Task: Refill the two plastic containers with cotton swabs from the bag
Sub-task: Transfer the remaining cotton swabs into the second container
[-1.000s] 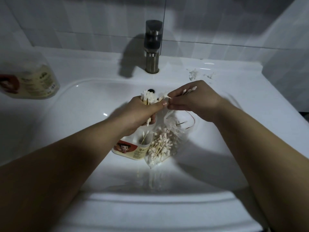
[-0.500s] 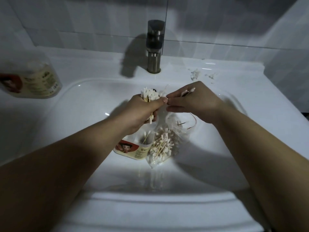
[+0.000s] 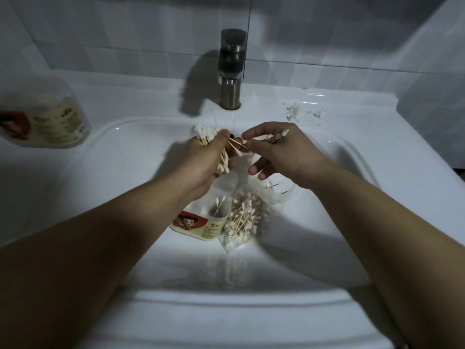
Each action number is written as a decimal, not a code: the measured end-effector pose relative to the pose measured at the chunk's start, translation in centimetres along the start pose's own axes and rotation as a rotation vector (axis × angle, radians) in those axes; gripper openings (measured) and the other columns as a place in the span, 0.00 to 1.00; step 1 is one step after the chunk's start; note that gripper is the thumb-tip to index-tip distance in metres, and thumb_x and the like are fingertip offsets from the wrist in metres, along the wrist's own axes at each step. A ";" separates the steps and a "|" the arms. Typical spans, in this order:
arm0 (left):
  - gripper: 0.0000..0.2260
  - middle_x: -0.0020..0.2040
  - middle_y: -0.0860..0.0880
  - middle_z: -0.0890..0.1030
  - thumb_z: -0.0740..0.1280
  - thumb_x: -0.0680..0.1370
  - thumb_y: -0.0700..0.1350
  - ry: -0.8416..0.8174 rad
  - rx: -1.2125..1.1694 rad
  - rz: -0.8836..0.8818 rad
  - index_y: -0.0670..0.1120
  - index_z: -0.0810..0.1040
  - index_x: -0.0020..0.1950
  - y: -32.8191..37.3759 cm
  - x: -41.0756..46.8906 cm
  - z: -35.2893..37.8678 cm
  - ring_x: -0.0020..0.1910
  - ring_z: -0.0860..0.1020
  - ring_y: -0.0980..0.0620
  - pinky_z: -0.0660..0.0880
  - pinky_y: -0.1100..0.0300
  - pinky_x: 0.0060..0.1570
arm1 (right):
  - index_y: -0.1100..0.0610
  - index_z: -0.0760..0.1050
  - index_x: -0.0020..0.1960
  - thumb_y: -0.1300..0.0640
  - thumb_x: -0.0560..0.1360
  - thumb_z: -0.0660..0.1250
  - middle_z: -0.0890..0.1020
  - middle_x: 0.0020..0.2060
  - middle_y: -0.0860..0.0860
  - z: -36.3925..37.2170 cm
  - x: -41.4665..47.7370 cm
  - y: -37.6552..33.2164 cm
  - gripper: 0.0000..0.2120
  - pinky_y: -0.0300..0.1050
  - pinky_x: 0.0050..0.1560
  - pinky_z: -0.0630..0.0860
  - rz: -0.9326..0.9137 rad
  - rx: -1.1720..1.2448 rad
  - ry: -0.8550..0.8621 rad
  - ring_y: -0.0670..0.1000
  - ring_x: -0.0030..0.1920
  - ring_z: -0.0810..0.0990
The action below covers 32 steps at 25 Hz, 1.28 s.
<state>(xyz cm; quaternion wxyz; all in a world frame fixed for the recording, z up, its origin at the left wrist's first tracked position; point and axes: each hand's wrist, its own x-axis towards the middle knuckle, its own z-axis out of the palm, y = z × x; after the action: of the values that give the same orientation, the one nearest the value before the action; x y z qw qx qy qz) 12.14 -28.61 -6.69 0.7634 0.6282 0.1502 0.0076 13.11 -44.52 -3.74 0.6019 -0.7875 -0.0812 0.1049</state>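
Note:
Over the sink basin, my left hand point(image 3: 203, 165) grips a bunch of cotton swabs point(image 3: 207, 133) with white tips sticking out above and below the fist. Just to its right, my right hand point(image 3: 274, 152) pinches a few swabs point(image 3: 276, 137) between thumb and forefinger, its other fingers spread. Below the hands, an open plastic container point(image 3: 201, 222) with a cartoon label stands in the basin and holds a few swabs. Against its right side lies the clear bag point(image 3: 244, 217), full of swabs. A second container point(image 3: 47, 119) lies on the counter at the far left.
A dark metal faucet point(image 3: 231, 69) stands at the back of the white sink point(image 3: 327, 248), right behind my hands. Bits of white fluff point(image 3: 294, 112) lie on the counter to the faucet's right. Tiled wall closes the back.
My hands have drawn slightly apart. The right hand's fingers have spread, and it has pulled a few swabs away from the left hand's bunch.

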 end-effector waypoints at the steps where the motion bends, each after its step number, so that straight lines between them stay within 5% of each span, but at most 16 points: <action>1: 0.09 0.37 0.47 0.85 0.65 0.84 0.46 0.009 -0.007 -0.003 0.44 0.81 0.48 0.2 -0.1 0.0 0.37 0.83 0.50 0.82 0.52 0.46 | 0.58 0.77 0.60 0.60 0.78 0.71 0.87 0.40 0.57 0.0 0.0 0.0 0.11 0.45 0.27 0.78 0.001 -0.022 -0.009 0.57 0.30 0.83; 4: 0.09 0.42 0.44 0.84 0.65 0.84 0.46 0.039 -0.009 -0.004 0.44 0.79 0.48 0.3 -0.2 0.1 0.41 0.84 0.46 0.83 0.46 0.51 | 0.59 0.77 0.61 0.61 0.79 0.70 0.87 0.42 0.58 0.3 -0.1 0.2 0.11 0.44 0.27 0.76 0.028 -0.027 -0.105 0.54 0.31 0.82; 10: 0.13 0.29 0.50 0.76 0.71 0.80 0.51 0.051 0.049 -0.016 0.45 0.78 0.40 0.3 0.8 -0.7 0.28 0.75 0.52 0.76 0.53 0.41 | 0.66 0.78 0.52 0.68 0.79 0.67 0.85 0.45 0.65 0.0 0.4 0.7 0.03 0.45 0.38 0.82 0.067 0.115 -0.093 0.58 0.36 0.82; 16: 0.09 0.33 0.48 0.80 0.74 0.78 0.48 -0.174 0.241 -0.061 0.42 0.82 0.47 -0.4 -0.1 -0.7 0.31 0.74 0.50 0.73 0.57 0.36 | 0.61 0.71 0.67 0.69 0.78 0.69 0.85 0.41 0.65 -0.1 0.2 0.8 0.20 0.47 0.41 0.82 0.076 0.096 -0.119 0.59 0.36 0.83; 21: 0.10 0.34 0.49 0.81 0.71 0.80 0.51 -0.052 0.154 0.011 0.44 0.81 0.47 -0.3 0.9 -0.8 0.32 0.76 0.52 0.74 0.54 0.39 | 0.63 0.71 0.68 0.73 0.75 0.70 0.82 0.48 0.72 0.0 0.1 0.8 0.24 0.50 0.49 0.85 0.124 0.098 -0.143 0.60 0.40 0.85; 25: 0.12 0.40 0.50 0.86 0.66 0.83 0.47 -0.010 0.042 0.026 0.45 0.84 0.44 0.2 0.9 -0.8 0.33 0.79 0.56 0.75 0.57 0.38 | 0.69 0.74 0.62 0.76 0.76 0.67 0.83 0.50 0.70 -0.3 0.2 1.1 0.16 0.47 0.51 0.84 0.187 0.203 -0.158 0.61 0.48 0.86; 28: 0.13 0.36 0.51 0.84 0.65 0.84 0.44 0.005 0.011 0.037 0.45 0.83 0.41 0.2 0.6 -0.7 0.32 0.78 0.57 0.74 0.56 0.38 | 0.69 0.76 0.58 0.74 0.77 0.66 0.84 0.49 0.67 -0.4 0.4 1.1 0.10 0.46 0.51 0.84 0.168 0.186 -0.163 0.60 0.50 0.87; 32: 0.13 0.28 0.52 0.78 0.67 0.83 0.47 0.043 0.040 0.040 0.45 0.77 0.40 0.5 0.7 -0.5 0.27 0.75 0.55 0.74 0.55 0.39 | 0.66 0.71 0.64 0.70 0.79 0.67 0.85 0.50 0.66 -0.3 0.1 0.8 0.14 0.45 0.42 0.84 0.170 0.079 -0.184 0.58 0.41 0.86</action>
<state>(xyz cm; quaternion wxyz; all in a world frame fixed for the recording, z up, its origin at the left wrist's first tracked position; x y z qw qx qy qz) 12.83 -27.87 -6.41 0.7469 0.6460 0.1541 0.0331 13.33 -45.00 -4.42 0.6116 -0.7542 -0.0648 0.2303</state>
